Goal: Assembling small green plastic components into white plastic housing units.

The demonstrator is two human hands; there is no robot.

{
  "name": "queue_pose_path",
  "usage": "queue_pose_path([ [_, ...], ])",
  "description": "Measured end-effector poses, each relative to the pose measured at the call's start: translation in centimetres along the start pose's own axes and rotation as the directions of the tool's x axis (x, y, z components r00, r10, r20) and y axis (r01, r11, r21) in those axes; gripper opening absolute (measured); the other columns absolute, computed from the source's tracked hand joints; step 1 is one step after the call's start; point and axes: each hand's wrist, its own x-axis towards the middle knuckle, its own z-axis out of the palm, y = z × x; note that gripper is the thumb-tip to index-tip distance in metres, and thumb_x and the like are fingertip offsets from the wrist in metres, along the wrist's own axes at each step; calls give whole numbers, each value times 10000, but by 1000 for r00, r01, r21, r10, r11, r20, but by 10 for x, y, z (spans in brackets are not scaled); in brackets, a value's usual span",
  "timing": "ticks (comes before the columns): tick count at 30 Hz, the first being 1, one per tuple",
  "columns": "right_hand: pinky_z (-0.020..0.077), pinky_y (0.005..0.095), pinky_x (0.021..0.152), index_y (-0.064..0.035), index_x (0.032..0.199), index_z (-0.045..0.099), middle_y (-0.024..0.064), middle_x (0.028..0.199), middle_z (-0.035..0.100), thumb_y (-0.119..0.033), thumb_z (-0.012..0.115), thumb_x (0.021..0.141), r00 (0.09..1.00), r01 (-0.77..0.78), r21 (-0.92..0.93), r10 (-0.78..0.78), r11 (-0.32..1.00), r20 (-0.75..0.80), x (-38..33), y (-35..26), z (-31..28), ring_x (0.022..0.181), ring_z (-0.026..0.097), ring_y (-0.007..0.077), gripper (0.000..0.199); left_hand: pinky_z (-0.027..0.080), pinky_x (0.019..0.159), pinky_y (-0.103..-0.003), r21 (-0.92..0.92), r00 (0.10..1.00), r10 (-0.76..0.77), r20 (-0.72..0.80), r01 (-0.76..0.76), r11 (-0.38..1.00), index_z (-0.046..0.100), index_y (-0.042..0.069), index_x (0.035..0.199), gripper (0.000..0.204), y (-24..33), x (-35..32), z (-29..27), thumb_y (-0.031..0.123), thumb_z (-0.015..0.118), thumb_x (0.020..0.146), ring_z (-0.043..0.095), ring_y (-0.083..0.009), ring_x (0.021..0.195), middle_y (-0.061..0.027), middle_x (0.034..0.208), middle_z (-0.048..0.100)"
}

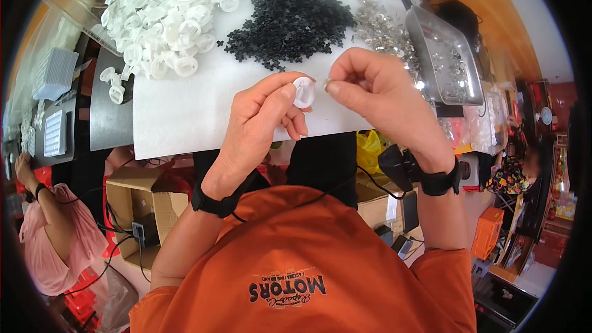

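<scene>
Between the thumb and fingers of my left hand point(259, 114) is a round white plastic part point(303, 93) with a raised rim, held up over the near half of the table. My right hand point(370, 89) is just to its right, thumb and forefinger pinched together. A tiny glinting piece point(327, 85) shows at those fingertips, too small to name surely. A slight gap separates it from the white part. Beyond my hands lie a heap of small black cross-shaped pieces point(290, 21) and, to its right, scattered small shiny metal pieces point(385, 24).
White plastic parts point(166, 18) are piled at the far left, with a few loose ones point(114, 84) on the dark tabletop. A clear tray point(447, 55) of metal pieces stands at the right. Below are cardboard boxes point(139, 209). A person in pink point(58, 234) works at the left.
</scene>
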Motion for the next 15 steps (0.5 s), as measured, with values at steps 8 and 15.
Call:
queue_pose_path([
  [8,396,279,511,10,782,540,67,639,540,-51,568,821,1000,22,15,-22,1000,-2,1,2,30,565,498,130,77,485,549,-235,-34,1000,24,13,-24,999,579,-38,1092,303,-1,-1,-3,199,441,963,589,-121,614,-85,812,601],
  [15,442,357,530,2,827,543,134,733,532,-11,564,806,897,359,-326,-420,875,-140,-7,15,43,615,564,306,32,489,548,-232,-101,999,45,26,-42,994,575,-45,1097,301,-2,0,-3,197,453,966,588,-119,606,-77,787,610],
])
